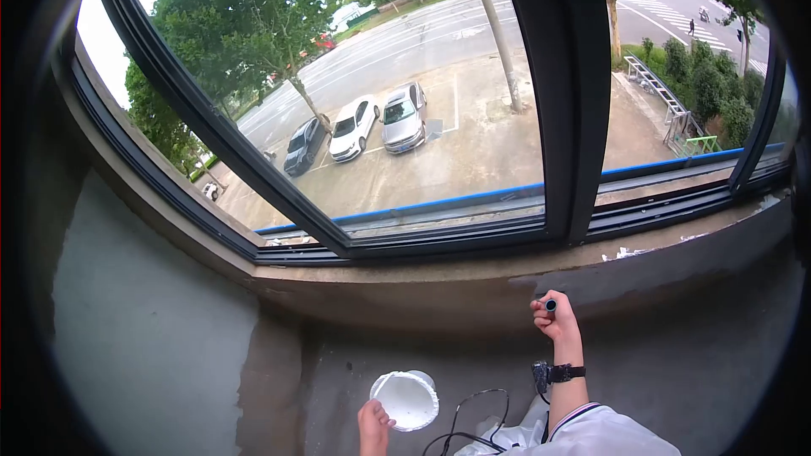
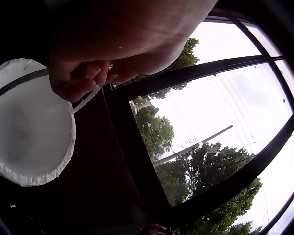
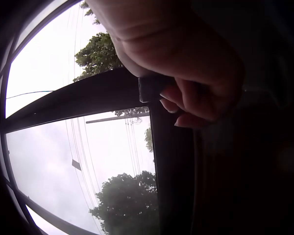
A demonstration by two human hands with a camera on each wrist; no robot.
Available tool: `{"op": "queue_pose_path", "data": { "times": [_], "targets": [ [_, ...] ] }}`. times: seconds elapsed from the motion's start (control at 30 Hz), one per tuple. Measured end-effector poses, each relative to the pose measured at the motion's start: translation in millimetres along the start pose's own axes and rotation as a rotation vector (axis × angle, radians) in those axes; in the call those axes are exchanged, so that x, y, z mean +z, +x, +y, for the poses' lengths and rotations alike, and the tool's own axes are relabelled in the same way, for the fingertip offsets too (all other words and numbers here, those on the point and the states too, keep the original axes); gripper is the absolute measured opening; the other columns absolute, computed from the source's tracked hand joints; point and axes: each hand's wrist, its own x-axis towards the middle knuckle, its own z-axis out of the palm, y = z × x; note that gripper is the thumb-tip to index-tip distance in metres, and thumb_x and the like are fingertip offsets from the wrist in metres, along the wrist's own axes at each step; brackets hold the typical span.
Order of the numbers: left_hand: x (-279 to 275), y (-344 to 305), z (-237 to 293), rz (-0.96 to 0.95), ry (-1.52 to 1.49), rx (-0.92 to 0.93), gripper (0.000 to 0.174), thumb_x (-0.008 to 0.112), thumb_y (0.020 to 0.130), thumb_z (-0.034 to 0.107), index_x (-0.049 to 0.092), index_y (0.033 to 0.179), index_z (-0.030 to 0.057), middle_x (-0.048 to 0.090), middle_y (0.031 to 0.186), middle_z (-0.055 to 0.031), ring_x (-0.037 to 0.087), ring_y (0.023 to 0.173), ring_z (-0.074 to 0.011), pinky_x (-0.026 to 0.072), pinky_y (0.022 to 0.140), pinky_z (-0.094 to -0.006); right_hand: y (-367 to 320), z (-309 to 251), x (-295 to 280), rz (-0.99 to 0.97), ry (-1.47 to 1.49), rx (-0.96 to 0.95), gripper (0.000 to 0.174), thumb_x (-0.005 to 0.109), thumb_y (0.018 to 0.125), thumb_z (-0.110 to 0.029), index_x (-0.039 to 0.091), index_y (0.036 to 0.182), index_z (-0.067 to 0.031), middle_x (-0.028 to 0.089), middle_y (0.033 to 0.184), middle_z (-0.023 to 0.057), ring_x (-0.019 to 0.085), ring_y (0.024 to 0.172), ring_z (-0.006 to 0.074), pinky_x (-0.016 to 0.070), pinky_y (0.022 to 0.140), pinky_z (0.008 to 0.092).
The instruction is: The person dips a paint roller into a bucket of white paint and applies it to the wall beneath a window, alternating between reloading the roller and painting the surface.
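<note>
Just beside left hand [image 1: 374, 426], white bucket [image 1: 407, 401].

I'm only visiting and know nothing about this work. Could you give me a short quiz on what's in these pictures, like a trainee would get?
1. True or false: the right hand grips a dark handle just below the window sill.
2. What does the left hand hold? A) a white bucket B) a phone C) a broom
3. Fill in: of the three cars parked together outside, the middle one is ____.

Key: 1 true; 2 A, held by its thin handle; 3 white.
</note>
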Motion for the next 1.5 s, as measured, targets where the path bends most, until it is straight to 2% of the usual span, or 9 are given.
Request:
{"op": "queue_pose_path", "data": {
  "times": [0.33, 0.47, 0.5, 0.6, 0.9, 1.13, 1.27, 1.33, 1.5],
  "targets": [
    [25.5, -30.7, -42.4, 0.254, 0.156, -0.112, 0.021, 0.050, 0.090, 0.021, 0.040, 0.072, 0.0156, 0.028, 0.057, 0.0069, 0.028, 0.048, -0.0071, 0.0310, 0.047, -0.0290, 70.6, 22.7, -40.6, 0.157, -0.218, -0.076, 0.010, 0.051, 0.074, -0.010, 0.048, 0.065, -0.0060, 0.056, 0.067, 0.0096, 0.033, 0.045, 0.0084, 0.0209, 0.038, 0.0247],
    [23.3, -36.9, -42.4, 0.191, 0.138, -0.095, 0.023, 0.051, 0.090, 0.024, 0.041, 0.072, 0.0147, 0.029, 0.058, 0.0065, 0.031, 0.049, -0.0075, 0.0334, 0.048, -0.0286, 64.6, 21.4, -33.5, 0.175, -0.241, -0.092, 0.010, 0.051, 0.074, -0.010, 0.049, 0.065, -0.0047, 0.057, 0.067, 0.0097, 0.034, 0.045, 0.0081, 0.0205, 0.038, 0.0248],
    [31.5, -48.8, -35.6, 0.205, 0.101, -0.102, 0.014, 0.050, 0.095, 0.023, 0.056, 0.088, 0.0129, 0.048, 0.071, 0.0035, 0.049, 0.064, -0.0093, 0.0406, 0.055, -0.0260, 58.2, 16.0, -29.5, 0.145, -0.246, -0.084, 0.010, 0.049, 0.075, -0.011, 0.045, 0.066, -0.0087, 0.057, 0.070, 0.0102, 0.034, 0.044, 0.0083, 0.0223, 0.038, 0.0240],
    [41.1, -50.2, -33.1, 0.160, 0.166, -0.079, 0.016, 0.049, 0.096, 0.026, 0.055, 0.089, 0.0128, 0.052, 0.076, 0.0032, 0.052, 0.071, -0.0098, 0.0425, 0.060, -0.0277, 40.4, 2.5, -17.4, 0.113, -0.148, -0.066, 0.009, 0.051, 0.074, -0.010, 0.047, 0.066, -0.0076, 0.056, 0.067, 0.0090, 0.034, 0.045, 0.0077, 0.0222, 0.037, 0.0240],
    [47.1, -39.0, -29.7, -0.080, 0.126, 0.133, 0.018, 0.048, 0.097, 0.026, 0.057, 0.091, 0.0108, 0.056, 0.080, 0.0015, 0.054, 0.070, -0.0108, 0.0423, 0.057, -0.0264, -57.2, 2.2, 33.3, -0.066, -0.216, -0.220, 0.010, 0.051, 0.077, -0.010, 0.048, 0.068, -0.0054, 0.057, 0.067, 0.0097, 0.033, 0.042, 0.0071, 0.0214, 0.037, 0.0236],
    [25.5, -6.4, -23.1, -0.169, 0.143, 0.068, 0.019, 0.048, 0.096, 0.028, 0.057, 0.093, 0.0112, 0.056, 0.082, 0.0011, 0.054, 0.070, -0.0125, 0.0431, 0.058, -0.0291, -113.2, 8.2, 35.0, -0.195, -0.253, -0.325, 0.017, 0.050, 0.080, -0.011, 0.054, 0.067, -0.0014, 0.061, 0.071, 0.0138, 0.035, 0.043, 0.0074, 0.0238, 0.038, 0.0245],
    [32.1, -11.6, -19.8, -0.153, 0.191, 0.088, 0.025, 0.048, 0.096, 0.031, 0.058, 0.100, 0.0082, 0.053, 0.081, 0.0004, 0.053, 0.071, -0.0150, 0.0452, 0.061, -0.0311, -124.4, 12.8, 38.5, -0.212, -0.317, -0.372, 0.021, 0.049, 0.082, -0.012, 0.057, 0.066, -0.0004, 0.062, 0.071, 0.0142, 0.038, 0.043, 0.0085, 0.0250, 0.038, 0.0242],
    [28.3, -6.1, -21.1, -0.146, 0.208, 0.070, 0.027, 0.048, 0.096, 0.031, 0.059, 0.102, 0.0072, 0.055, 0.083, -0.0005, 0.055, 0.073, -0.0158, 0.0458, 0.062, -0.0316, -124.3, 13.0, 41.1, -0.176, -0.286, -0.375, 0.016, 0.052, 0.076, -0.012, 0.055, 0.063, -0.0023, 0.059, 0.063, 0.0091, 0.033, 0.041, 0.0079, 0.0219, 0.037, 0.0246],
    [25.0, 0.5, -16.6, -0.129, 0.222, 0.039, 0.029, 0.049, 0.096, 0.029, 0.060, 0.107, 0.0045, 0.064, 0.093, -0.0042, 0.061, 0.081, -0.0169, 0.0469, 0.063, -0.0311, -78.6, 6.7, 15.0, -0.137, -0.269, -0.305, 0.016, 0.051, 0.079, -0.012, 0.055, 0.066, -0.0020, 0.062, 0.071, 0.0144, 0.036, 0.043, 0.0083, 0.0233, 0.038, 0.0245]
  ]
}}
